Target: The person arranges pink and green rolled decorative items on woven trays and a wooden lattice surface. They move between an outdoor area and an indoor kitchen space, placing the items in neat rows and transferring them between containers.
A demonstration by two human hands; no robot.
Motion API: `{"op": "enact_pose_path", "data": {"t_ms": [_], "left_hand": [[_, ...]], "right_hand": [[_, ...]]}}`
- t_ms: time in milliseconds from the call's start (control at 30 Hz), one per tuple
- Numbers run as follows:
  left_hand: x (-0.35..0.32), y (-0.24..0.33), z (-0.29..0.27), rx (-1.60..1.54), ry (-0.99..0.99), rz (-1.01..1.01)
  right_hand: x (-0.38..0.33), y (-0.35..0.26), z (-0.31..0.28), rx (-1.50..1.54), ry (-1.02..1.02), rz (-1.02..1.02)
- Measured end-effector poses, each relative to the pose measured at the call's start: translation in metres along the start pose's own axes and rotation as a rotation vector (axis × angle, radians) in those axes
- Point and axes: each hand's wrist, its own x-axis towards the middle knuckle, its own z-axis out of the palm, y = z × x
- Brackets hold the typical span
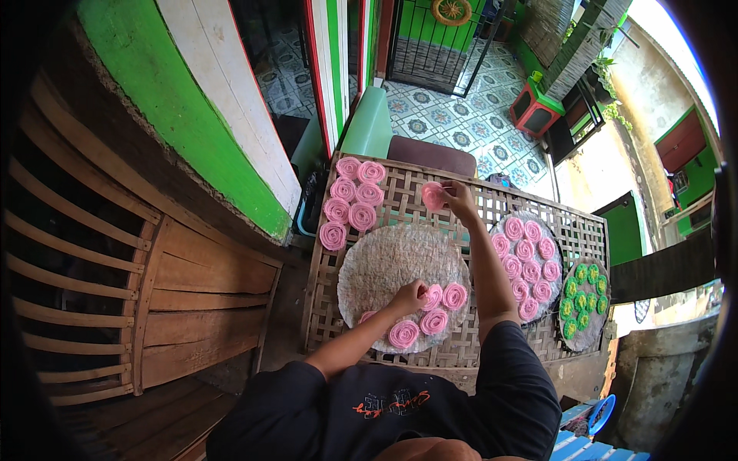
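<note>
My left hand (409,296) rests on a pink spiral cracker (433,296) at the near edge of a round woven tray (388,257), with its fingers curled over it. Three more pink crackers (433,321) lie beside it on that tray. My right hand (459,197) reaches far forward and holds one pink cracker (433,197) above the bamboo lattice rack (400,203). Several pink crackers (352,201) lie in two rows on the rack's far left part.
A second round tray (529,265) full of pink crackers sits to the right, and a smaller tray of green crackers (582,302) beyond it. A wooden slatted wall (115,284) stands on the left. A tiled yard (461,115) lies behind the rack.
</note>
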Motion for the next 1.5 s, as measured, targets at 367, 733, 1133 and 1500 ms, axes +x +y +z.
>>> {"op": "enact_pose_path", "data": {"t_ms": [367, 733, 1133, 1500], "left_hand": [[0.006, 0.011, -0.076, -0.802, 0.131, -0.246], [0.075, 0.02, -0.138, -0.989, 0.339, -0.197], [-0.013, 0.002, -0.142, -0.335, 0.3, -0.077], [-0.103, -0.013, -0.091, 0.718, -0.155, 0.221]], "right_hand": [[0.065, 0.042, 0.11, -0.476, 0.23, -0.146], [-0.029, 0.018, 0.081, 0.338, -0.277, 0.207], [0.008, 0.056, 0.108, -0.422, 0.181, -0.242], [-0.262, 0.057, 0.091, -1.053, -0.766, -0.249]]}}
